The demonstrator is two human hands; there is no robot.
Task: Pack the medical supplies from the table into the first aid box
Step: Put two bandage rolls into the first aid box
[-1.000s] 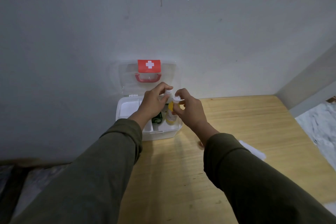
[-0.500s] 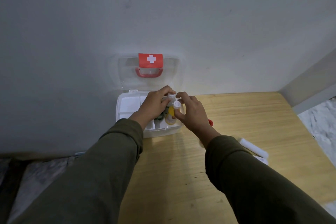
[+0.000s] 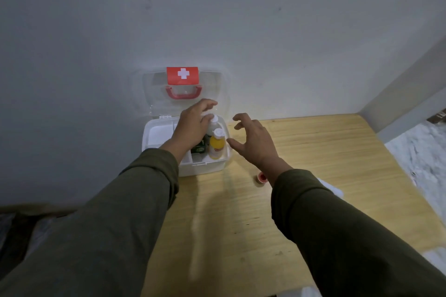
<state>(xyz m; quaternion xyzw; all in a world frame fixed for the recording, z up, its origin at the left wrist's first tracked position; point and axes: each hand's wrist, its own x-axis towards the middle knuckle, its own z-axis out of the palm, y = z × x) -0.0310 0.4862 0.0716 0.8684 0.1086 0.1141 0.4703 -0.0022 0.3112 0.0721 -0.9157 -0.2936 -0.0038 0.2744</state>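
A white first aid box (image 3: pixel 154 135) stands open at the table's back left, its clear lid (image 3: pixel 154 94) with a red cross label and red handle leaning on the wall. Inside stand a yellow bottle (image 3: pixel 216 147) with a white cap, a clear bottle (image 3: pixel 213 124) behind it, and a dark green item (image 3: pixel 200 148). My left hand (image 3: pixel 193 125) hovers over the box, fingers spread, beside the clear bottle. My right hand (image 3: pixel 253 140) is open just right of the box, holding nothing.
A small red-capped item (image 3: pixel 261 177) lies on the wooden table (image 3: pixel 313 152) by my right wrist. A white packet (image 3: pixel 333 188) peeks out behind my right sleeve. The wall is right behind the box; the table's right edge borders a marbled floor.
Both hands have let go of the small bottles, which now stand in the box. My right hand has drawn back to the right and opened.
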